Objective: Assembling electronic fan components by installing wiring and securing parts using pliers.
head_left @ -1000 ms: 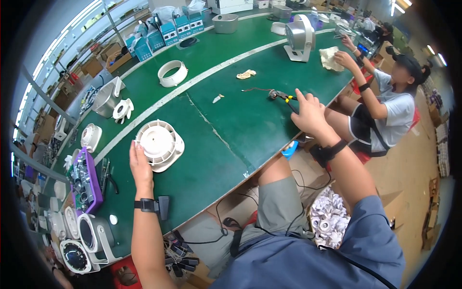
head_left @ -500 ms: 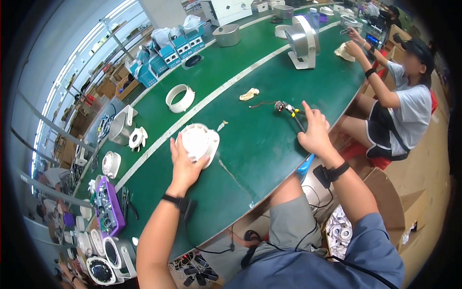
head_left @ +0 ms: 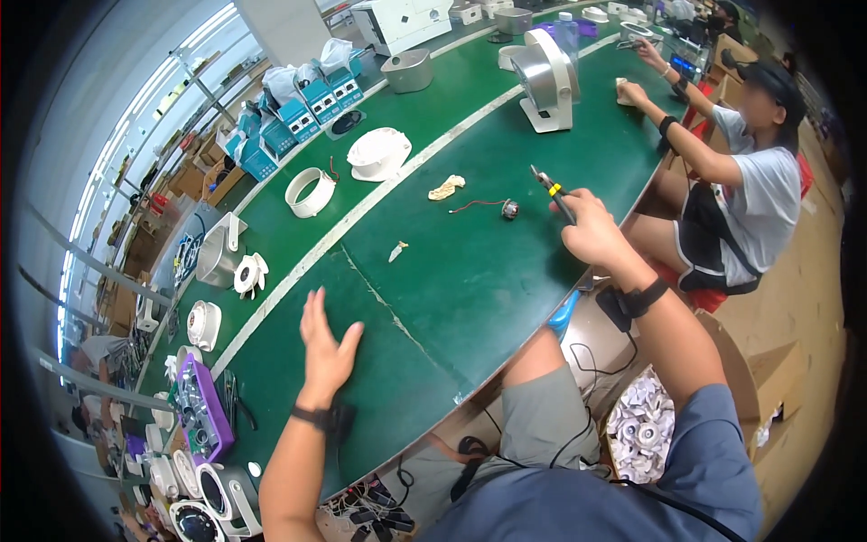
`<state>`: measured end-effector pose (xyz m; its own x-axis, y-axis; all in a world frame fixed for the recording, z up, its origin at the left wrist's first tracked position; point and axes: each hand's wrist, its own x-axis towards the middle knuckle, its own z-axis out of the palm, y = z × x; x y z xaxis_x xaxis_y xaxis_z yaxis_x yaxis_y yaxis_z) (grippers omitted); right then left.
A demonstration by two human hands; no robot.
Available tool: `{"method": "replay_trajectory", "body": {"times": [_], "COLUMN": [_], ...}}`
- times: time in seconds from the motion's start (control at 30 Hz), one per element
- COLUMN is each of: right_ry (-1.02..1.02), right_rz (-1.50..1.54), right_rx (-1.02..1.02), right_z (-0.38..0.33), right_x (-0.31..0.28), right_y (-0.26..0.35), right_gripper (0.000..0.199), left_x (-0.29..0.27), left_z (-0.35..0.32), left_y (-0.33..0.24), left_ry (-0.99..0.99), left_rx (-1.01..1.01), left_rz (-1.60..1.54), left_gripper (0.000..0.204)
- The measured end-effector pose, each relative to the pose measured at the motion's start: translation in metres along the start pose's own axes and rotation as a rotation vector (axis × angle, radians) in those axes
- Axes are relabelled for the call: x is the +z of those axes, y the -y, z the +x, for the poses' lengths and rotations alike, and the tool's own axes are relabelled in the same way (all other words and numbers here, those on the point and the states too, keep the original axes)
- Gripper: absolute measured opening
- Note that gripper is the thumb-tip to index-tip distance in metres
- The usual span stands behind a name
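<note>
Note small motor (head_left: 511, 210) right of upper centre, with red lead (head_left: 477, 204) extended leftward: left of right hand (head_left: 591, 228), closed around pliers (head_left: 554, 191); farther from spread left hand (head_left: 327, 354).

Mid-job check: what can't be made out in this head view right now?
In the head view:
Pliers, handle ends: hidden in the right hand.
Wired metal part: fine detail too small.
Purple bin: contents too small and crowded to tell apart.
Left forearm: elbow end cut off by the lower edge.
</note>
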<state>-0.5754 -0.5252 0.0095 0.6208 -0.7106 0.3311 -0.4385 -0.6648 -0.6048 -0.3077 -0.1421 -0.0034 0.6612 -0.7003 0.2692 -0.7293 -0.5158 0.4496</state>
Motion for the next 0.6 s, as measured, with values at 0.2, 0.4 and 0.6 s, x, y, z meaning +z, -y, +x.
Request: {"method": "replay_trajectory", "body": {"times": [0.2, 0.4, 0.6], "right_ry": [0.416, 0.522, 0.398], "right_rz": [-0.504, -0.583, -0.465], "right_rx": [-0.122, -0.012, 0.1], "right_z": [-0.015, -0.006, 0.003], "right_x": [-0.014, 0.0, 0.015], "right_y": [0.053, 0.078, 0.066], "right_gripper": [0.026, 0.029, 0.032], "left_x": [-0.057, -0.074, -0.12], "left_z": [-0.094, -0.123, -0.074], "left_y": [0.042, 0.045, 0.031], "left_ry": [0.004, 0.11, 0.022], "left_rx": [-0.209, -0.294, -0.16], "left_rz": [0.067, 0.056, 0.059], "left_gripper": [0.08, 0.081, 0.075]}}
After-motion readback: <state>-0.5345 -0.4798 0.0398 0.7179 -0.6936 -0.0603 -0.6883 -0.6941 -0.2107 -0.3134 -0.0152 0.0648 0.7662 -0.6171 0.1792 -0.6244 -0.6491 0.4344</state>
